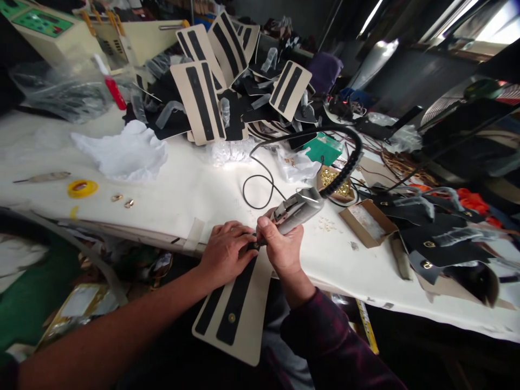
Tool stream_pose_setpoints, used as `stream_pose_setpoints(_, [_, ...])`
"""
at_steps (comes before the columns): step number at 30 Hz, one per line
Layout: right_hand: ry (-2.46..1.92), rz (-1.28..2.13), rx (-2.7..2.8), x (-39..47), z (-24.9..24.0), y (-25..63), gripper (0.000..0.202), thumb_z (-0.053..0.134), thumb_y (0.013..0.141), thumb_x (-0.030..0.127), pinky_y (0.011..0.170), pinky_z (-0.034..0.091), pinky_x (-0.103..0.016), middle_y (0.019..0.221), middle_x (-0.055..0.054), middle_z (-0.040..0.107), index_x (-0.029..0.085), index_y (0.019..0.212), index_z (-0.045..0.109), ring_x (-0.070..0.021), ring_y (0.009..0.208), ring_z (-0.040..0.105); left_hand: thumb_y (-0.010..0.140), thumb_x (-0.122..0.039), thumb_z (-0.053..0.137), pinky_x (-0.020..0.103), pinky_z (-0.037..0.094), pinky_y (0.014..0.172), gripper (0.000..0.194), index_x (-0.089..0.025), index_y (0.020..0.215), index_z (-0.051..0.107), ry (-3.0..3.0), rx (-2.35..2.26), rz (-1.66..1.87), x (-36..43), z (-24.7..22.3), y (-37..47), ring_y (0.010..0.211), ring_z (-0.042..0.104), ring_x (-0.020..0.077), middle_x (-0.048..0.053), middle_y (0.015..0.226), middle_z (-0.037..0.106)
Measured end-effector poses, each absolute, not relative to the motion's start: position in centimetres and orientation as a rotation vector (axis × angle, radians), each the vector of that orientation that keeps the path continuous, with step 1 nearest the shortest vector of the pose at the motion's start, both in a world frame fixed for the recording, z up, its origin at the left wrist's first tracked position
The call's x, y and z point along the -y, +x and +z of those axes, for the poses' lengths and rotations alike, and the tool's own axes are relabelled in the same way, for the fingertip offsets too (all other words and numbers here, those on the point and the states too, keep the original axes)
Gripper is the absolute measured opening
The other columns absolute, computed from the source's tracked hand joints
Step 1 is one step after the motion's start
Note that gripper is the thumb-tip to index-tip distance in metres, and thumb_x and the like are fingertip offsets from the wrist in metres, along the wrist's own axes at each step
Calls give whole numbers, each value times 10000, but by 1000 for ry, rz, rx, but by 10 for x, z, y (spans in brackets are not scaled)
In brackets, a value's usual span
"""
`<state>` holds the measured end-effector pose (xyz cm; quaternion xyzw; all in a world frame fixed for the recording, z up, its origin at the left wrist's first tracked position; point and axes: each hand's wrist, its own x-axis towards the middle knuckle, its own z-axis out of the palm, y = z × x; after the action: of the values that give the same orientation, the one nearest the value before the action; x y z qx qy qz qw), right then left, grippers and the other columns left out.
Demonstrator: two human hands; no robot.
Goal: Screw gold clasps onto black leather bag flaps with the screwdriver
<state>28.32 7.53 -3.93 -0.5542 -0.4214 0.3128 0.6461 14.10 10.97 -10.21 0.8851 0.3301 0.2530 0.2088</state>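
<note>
My right hand [280, 244] is wrapped round a grey electric screwdriver [298, 208], its black cable arching off to the right. The screwdriver's tip points down and left at the top end of a beige panel [254, 309] with black strips. My left hand [227, 252] lies over that end, its fingers bent and pressed together around the spot by the tip. What the fingertips pinch there is partly hidden. A small round brass-coloured fitting [232, 318] sits in one black strip. The panel hangs over the table's front edge, above my lap.
Similar striped panels [197, 103] are heaped at the back. Yellow tape [82, 188] and two small metal pieces [122, 201] lie left. On the right are a box of brass-coloured parts [336, 181], a brown box [368, 222] and black leather-like pieces [442, 235]. A loose cord [260, 176] loops behind my hands.
</note>
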Motion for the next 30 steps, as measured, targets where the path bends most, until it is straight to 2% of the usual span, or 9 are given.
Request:
stream_pose_setpoints(7, [-1288,730,964,-76,-45,283,474,822,802,536,483,421,-253,560,18,549,197,618,547,-118,512,498,895,-313,777,535,450,986,206,-288,1095,733,2468,-921,694,-110,-103,141,1293,558,324,27,1355,709])
stream_pose_setpoints(20, [-1350,747,972,-78,-34,280,311,765,750,370,482,410,-237,570,31,514,199,614,543,-106,532,446,916,-308,746,525,431,1002,257,-325,1171,719,2453,-917,684,-110,-105,142,1302,546,315,19,1371,699])
stream_pose_setpoints(27, [-1240,839,1130,-80,-30,285,336,840,733,424,553,473,-254,626,23,549,190,676,607,-122,586,495,946,-293,686,524,457,989,303,-301,1249,690,2482,-932,691,-109,-105,142,1271,576,317,47,1351,701])
stream_pose_setpoints(30, [-1271,827,1108,-81,-33,284,333,833,734,404,545,461,-255,613,27,536,191,661,588,-119,573,484,938,-296,696,532,456,988,291,-292,1229,698,2486,-931,695,-109,-106,142,1269,575,323,45,1334,710])
